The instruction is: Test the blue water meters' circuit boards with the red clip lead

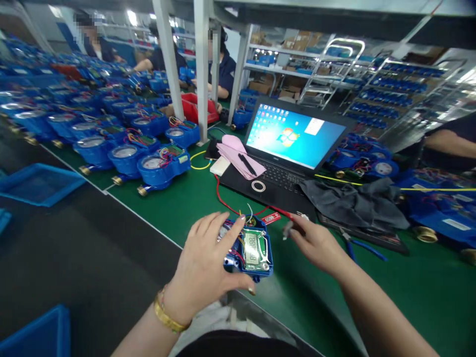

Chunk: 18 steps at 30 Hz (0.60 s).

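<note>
"Where's the opened water meter (pixel 245 255)?"

"By the counter's (pixel 409 292) near edge, its LCD (pixel 252 249) facing up. The left hand (pixel 201 263) is spread across it, thumb well apart."

"And the right hand (pixel 316 243)?"

"At three o'clock from the meter, pinching a small grey piece (pixel 286 230) I can't identify. The laptop (pixel 293 139) stands at one o'clock; blue-handled pliers (pixel 368 248) lie at three, beyond that hand."

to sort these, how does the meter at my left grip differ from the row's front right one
The near meter lies under the left grip; the row meter is untouched. The row meter's dial shows plainly; the near meter's is mostly covered. The row meter shows a brass end; the near meter shows none. Both are blue, wires exposed.
</note>
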### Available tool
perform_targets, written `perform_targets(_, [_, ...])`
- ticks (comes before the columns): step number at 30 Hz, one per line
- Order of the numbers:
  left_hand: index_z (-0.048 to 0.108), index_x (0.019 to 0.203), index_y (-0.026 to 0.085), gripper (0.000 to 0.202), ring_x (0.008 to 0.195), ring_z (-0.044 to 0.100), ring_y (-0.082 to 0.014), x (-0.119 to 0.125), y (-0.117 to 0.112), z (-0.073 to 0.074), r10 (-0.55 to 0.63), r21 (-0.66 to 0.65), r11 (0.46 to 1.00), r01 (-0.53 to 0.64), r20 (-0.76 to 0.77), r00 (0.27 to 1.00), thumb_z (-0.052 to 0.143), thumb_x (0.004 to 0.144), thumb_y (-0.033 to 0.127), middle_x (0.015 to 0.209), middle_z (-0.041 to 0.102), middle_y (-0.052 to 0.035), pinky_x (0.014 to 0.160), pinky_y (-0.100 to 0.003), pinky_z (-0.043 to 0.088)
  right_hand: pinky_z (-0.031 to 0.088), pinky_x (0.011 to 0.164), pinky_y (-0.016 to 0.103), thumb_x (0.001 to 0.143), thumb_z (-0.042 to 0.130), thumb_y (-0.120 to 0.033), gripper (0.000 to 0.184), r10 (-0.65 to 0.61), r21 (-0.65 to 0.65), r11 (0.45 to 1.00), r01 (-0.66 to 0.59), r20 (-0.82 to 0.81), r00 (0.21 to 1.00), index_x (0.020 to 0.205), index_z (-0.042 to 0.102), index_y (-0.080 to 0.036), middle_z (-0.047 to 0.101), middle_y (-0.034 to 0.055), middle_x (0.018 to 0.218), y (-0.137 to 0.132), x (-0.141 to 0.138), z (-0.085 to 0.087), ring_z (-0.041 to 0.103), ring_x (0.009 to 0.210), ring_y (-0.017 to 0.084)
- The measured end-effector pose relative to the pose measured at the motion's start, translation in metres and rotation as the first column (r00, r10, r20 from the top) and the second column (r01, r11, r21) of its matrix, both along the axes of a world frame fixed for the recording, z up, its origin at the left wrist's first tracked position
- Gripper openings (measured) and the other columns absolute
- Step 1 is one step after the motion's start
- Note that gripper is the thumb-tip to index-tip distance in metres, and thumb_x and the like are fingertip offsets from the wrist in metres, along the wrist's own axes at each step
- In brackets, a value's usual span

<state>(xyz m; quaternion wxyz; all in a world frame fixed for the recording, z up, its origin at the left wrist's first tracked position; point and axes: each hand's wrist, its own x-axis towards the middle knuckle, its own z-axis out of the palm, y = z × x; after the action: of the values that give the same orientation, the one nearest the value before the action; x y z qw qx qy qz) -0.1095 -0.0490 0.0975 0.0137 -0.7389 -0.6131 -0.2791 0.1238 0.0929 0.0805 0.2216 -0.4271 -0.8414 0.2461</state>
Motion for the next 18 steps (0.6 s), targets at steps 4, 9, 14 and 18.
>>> perform_targets(4, [0.03,0.142,0.017,0.062,0.133,0.031,-0.0298,0.004,-0.012,-0.003,0.129,-0.003,0.991,-0.13,0.182,0.975,0.042,0.09,0.05,0.142,0.036,-0.017,0.107,-0.051,0.033,0.045,0.092,0.053,0.085,0.047,-0.031,0.045,-0.107,0.245,0.964,0.109,-0.02,0.994,0.126,0.053,-0.013,0.057,0.0186,0.121,-0.005,0.011,-0.007,0.056,0.109,0.033])
perform_targets(9, [0.034,0.139,0.014,0.056,0.125,0.043,-0.0271,0.019,-0.035,-0.014,0.381,-0.079,0.923,-0.378,0.335,0.862,0.047,0.087,0.032,0.134,0.044,-0.0174,0.103,-0.048,0.04,0.053,0.088,0.04,0.094,0.038,-0.031,0.038,0.296,0.192,0.943,-0.273,-0.104,0.949,0.127,0.053,-0.017,0.064,0.0129,0.116,-0.013,-0.01,0.001,0.063,0.103,0.023])
perform_targets(14, [0.034,0.139,0.019,0.054,0.124,0.043,-0.0268,0.024,-0.048,-0.025,0.427,-0.157,0.903,-0.4,0.423,0.799,0.046,0.088,0.033,0.134,0.044,-0.0142,0.104,-0.051,0.037,0.053,0.087,0.042,0.094,0.03,-0.03,0.048,0.389,0.169,0.906,-0.388,0.023,0.921,0.131,0.05,-0.009,0.064,0.0164,0.117,-0.017,-0.034,-0.008,0.063,0.106,0.024])
perform_targets(18, [0.036,0.138,0.02,0.059,0.122,0.042,-0.028,0.038,-0.056,-0.024,0.464,-0.212,0.88,-0.426,0.579,0.67,0.051,0.083,0.031,0.132,0.043,-0.0129,0.107,-0.051,0.032,0.054,0.086,0.041,0.093,0.031,-0.037,0.051,0.395,0.204,0.897,-0.393,0.034,0.918,0.134,0.048,-0.012,0.064,0.0134,0.117,-0.013,-0.029,-0.031,0.063,0.105,0.025])
